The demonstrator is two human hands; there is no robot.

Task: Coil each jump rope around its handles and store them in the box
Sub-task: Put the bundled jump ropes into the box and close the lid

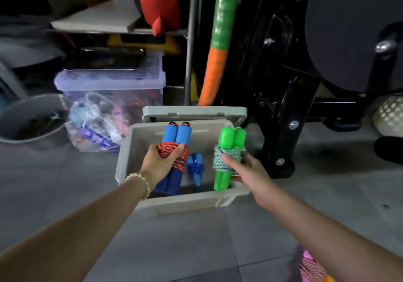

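- Over the open box [128, 151], your left hand [160, 165] grips the blue rope [177, 136]. It has two sky-blue foam handles side by side, darker blue at their near ends, bound round the middle with red cord flecked white.
- Your left fingers curl round those red coils with the thumb across the front. A bead bracelet [142, 182] sits on that wrist.
- Your right hand [248, 170] holds the green rope [230, 139] above the box's right side. Its two bright green plastic handles are paired and wrapped mid-length in pale green-and-white cord.
- Your right thumb lies on the coils and the fingers wrap behind them.
- Both bundles point away from you, tops toward the far rim.
- Your left wrist partly hides the near ends of the blue rope, so you cannot tell whether they touch the box bottom.
- The lower right corner cuts off a pink rope [310, 265] beside your right forearm. Only a bit of pink handle and speckled coil shows.
- The box is pale grey and sits on the tiled floor [196, 238], with its lid [194, 112] behind the far rim.
- Inside the box lies a small rope [196, 165] with blue handles and dark blue cord wound round them. It shows between the two bundles you hold.
- Left of the box, a clear lidded tub [109, 83] holds things too blurred to name.
- A plastic bag [91, 127] of packets sits in front of the tub, and a grey basin [26, 118] stands further left.
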